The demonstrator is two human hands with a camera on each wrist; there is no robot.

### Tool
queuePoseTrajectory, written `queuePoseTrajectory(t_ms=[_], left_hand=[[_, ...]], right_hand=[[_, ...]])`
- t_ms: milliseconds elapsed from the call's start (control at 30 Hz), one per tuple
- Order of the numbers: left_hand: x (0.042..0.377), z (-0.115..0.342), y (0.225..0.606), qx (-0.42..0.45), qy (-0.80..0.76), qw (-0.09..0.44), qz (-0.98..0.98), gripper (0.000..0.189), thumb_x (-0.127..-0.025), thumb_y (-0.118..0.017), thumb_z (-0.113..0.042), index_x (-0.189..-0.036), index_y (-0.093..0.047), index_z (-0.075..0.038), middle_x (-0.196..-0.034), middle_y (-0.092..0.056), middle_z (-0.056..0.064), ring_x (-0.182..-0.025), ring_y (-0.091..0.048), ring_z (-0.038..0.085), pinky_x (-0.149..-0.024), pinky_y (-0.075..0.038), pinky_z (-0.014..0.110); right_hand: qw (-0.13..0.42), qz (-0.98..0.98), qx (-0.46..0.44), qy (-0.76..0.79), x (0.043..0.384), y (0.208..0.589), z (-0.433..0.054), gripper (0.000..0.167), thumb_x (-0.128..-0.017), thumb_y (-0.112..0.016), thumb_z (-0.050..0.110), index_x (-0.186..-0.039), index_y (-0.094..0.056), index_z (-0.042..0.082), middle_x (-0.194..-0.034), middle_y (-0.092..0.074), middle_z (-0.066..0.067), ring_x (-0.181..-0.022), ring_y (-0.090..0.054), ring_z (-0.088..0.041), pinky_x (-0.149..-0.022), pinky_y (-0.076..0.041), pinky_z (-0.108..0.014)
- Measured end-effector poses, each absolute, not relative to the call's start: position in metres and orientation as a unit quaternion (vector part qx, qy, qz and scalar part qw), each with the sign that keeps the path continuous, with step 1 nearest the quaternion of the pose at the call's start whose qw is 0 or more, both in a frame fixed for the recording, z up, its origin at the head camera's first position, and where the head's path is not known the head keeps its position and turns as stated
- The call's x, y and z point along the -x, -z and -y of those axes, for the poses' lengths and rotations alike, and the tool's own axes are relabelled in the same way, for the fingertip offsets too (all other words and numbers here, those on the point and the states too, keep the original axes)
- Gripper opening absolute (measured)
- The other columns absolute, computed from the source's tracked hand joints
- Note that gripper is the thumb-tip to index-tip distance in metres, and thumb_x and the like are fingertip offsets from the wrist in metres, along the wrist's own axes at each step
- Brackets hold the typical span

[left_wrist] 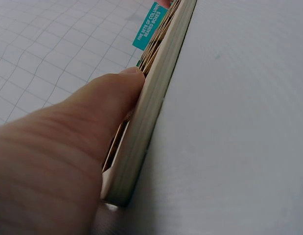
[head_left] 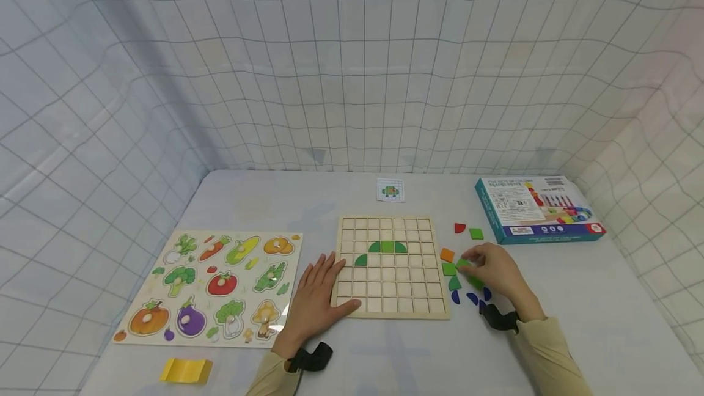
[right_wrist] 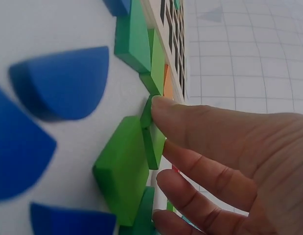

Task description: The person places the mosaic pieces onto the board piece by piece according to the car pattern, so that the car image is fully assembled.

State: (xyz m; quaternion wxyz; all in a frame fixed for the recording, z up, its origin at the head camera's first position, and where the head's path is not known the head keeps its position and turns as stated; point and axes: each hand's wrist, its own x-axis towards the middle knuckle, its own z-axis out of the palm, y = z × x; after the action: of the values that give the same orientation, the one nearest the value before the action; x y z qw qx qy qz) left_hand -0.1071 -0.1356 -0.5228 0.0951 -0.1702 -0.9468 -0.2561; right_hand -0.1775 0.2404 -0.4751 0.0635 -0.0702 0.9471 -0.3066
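My left hand (head_left: 316,301) lies with fingers spread at the left edge of a wooden grid board (head_left: 387,318); its thumb rests on the board's near left corner. Within the grid sit a light green square tile (head_left: 387,247) and several dark green quarter-circle tiles (head_left: 360,260). Right of the board, my right hand (head_left: 493,269) pinches a small green tile (right_wrist: 147,112) between thumb and index finger, low among loose tiles. Close by lie a light green square (right_wrist: 124,169), several blue curved tiles (right_wrist: 68,83) and an orange square (head_left: 447,255). The fingers partly hide the pinched tile's shape.
A vegetable puzzle board (head_left: 247,289) lies at the left, with a yellow block (head_left: 186,371) in front of it. A small picture card (head_left: 390,190) is behind the grid board. At the back right is a flat box (head_left: 541,209). Red (head_left: 459,228) and green (head_left: 476,233) tiles lie nearby.
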Motion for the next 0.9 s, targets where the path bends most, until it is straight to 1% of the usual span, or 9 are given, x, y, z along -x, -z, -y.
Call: queuePoseTrajectory(t_ms=[267,467,600,733,900], left_hand=[[0.1068,0.1353,0.5226,0.173,0.255,0.101,0.946,0.084,-0.081,-0.063,-0.060,-0.144,-0.041,-0.009,-0.151,-0.031,0.013,-0.139,-0.021,0.031,-0.112,-0.012,0.045],[0.1071,0.1355,0.5228,0.171,0.252,0.087,0.948,0.085,-0.081,-0.061,-0.062,-0.145,-0.039,-0.010,-0.152,-0.029,0.012,-0.141,-0.018,0.030,-0.112,-0.010,0.044],[0.1067,0.1353,0.5228,0.172,0.253,0.083,0.948,0.084,-0.082,-0.060,-0.062,-0.144,-0.039,-0.010,-0.151,-0.029,0.013,-0.141,-0.018,0.030,-0.112,-0.010,0.045],[0.1061,0.1352,0.5219,0.170,0.254,0.083,0.948,0.084,-0.081,-0.061,-0.061,-0.144,-0.040,-0.010,-0.151,-0.030,0.013,-0.141,-0.018,0.030,-0.113,-0.010,0.045],[0.1059,0.1353,0.5210,0.168,0.254,0.085,0.949,0.085,-0.081,-0.062,-0.061,-0.144,-0.040,-0.010,-0.152,-0.029,0.013,-0.141,-0.018,0.029,-0.113,-0.010,0.044]], right_hand=[[0.077,-0.947,0.056,0.305,0.1782,0.4744,-0.2407,0.024,-0.080,-0.078,0.021,-0.097,-0.071,0.005,-0.087,-0.059,-0.004,-0.079,-0.050,-0.022,-0.069,-0.047,-0.034],[0.097,-0.944,0.056,0.309,0.1812,0.4709,-0.2414,0.021,-0.079,-0.077,0.016,-0.095,-0.070,0.004,-0.084,-0.058,-0.005,-0.076,-0.050,-0.022,-0.065,-0.046,-0.032],[0.104,-0.941,0.053,0.318,0.1821,0.4707,-0.2413,0.021,-0.078,-0.078,0.014,-0.094,-0.068,0.005,-0.084,-0.058,-0.005,-0.074,-0.051,-0.021,-0.063,-0.047,-0.031],[0.096,-0.942,0.040,0.320,0.1793,0.4732,-0.2396,0.023,-0.078,-0.078,0.015,-0.094,-0.066,0.006,-0.085,-0.058,-0.005,-0.073,-0.050,-0.021,-0.061,-0.046,-0.031],[0.062,-0.947,0.034,0.312,0.1744,0.4761,-0.2355,0.020,-0.080,-0.076,0.015,-0.094,-0.064,0.008,-0.084,-0.060,-0.004,-0.071,-0.050,-0.020,-0.059,-0.044,-0.030]])
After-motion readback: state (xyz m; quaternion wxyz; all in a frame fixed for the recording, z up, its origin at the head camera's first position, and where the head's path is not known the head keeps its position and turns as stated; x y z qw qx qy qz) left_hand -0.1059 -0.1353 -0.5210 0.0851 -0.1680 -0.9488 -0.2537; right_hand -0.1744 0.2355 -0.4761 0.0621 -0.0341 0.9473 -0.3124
